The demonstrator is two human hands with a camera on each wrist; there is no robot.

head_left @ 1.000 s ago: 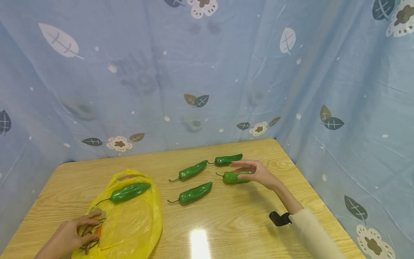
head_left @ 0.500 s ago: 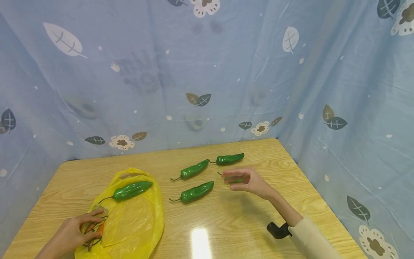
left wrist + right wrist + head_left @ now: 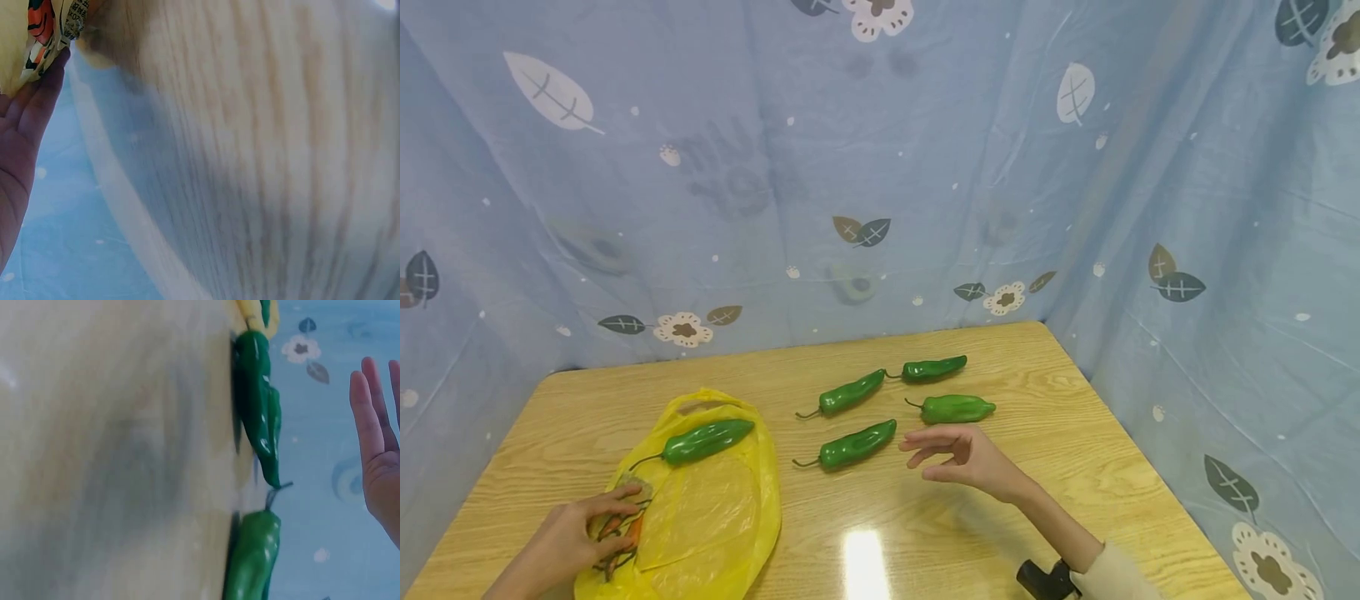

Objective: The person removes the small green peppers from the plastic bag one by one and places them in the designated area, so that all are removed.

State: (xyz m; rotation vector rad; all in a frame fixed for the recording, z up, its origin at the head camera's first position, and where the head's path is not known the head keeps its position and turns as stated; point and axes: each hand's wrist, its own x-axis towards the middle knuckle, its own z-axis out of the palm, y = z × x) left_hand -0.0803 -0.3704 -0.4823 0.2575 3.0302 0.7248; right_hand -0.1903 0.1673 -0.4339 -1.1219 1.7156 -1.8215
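Note:
At the lower left, my left hand (image 3: 568,537) grips the near-left side of a yellow plastic bag (image 3: 711,521), its thumb and fingers around a patch printed in red, orange and black. In the left wrist view, the fingers (image 3: 47,103) lie along that printed part of the bag (image 3: 15,56). A large green chili pepper (image 3: 706,442) lies on the bag. My right hand (image 3: 966,458) hovers above the table with loosely bent fingers and nothing between them. It is just in front of a lighter green chili pepper (image 3: 957,408) and right of a darker green chili pepper (image 3: 856,445).
Two more green chili peppers (image 3: 852,393) (image 3: 934,369) lie farther back on the wooden table (image 3: 820,517). A blue patterned curtain (image 3: 737,192) hangs along the table's back and right sides.
My right hand has moved toward me and left, away from above the lighter green chili pepper, which is fully visible again. My left hand stays at the bag, and the peppers remain in place.

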